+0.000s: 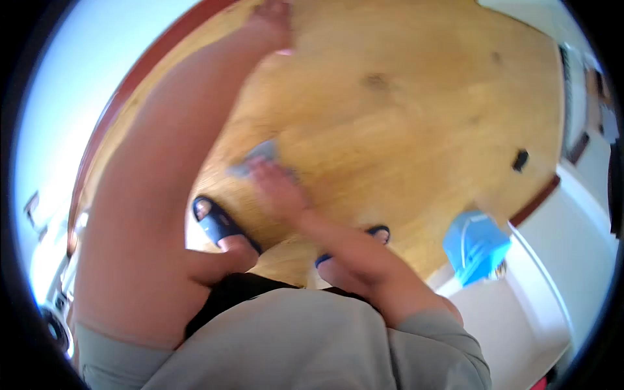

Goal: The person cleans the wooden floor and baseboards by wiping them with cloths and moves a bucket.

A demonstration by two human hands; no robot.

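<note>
My right hand (278, 185) presses a grey cloth (263, 153) against the wooden floor (422, 136), just ahead of my slippers. The cloth's edges stick out past my fingers, and the hand is slightly blurred. My left arm stretches far forward along the left side, and my left hand (272, 25) is at the top edge of the view, over the floor. Motion smears its fingers. Dark slippers are on my feet, the left slipper (224, 224) showing more than the right slipper (380, 234), which my right forearm partly covers.
A light blue bucket (478, 250) with a pale handle stands at the right, beside a white ledge (543, 286). A small black object (520, 160) lies on the floor ahead of it. Dark stains (375, 81) mark the boards. A reddish-brown baseboard (123, 84) runs along the left wall.
</note>
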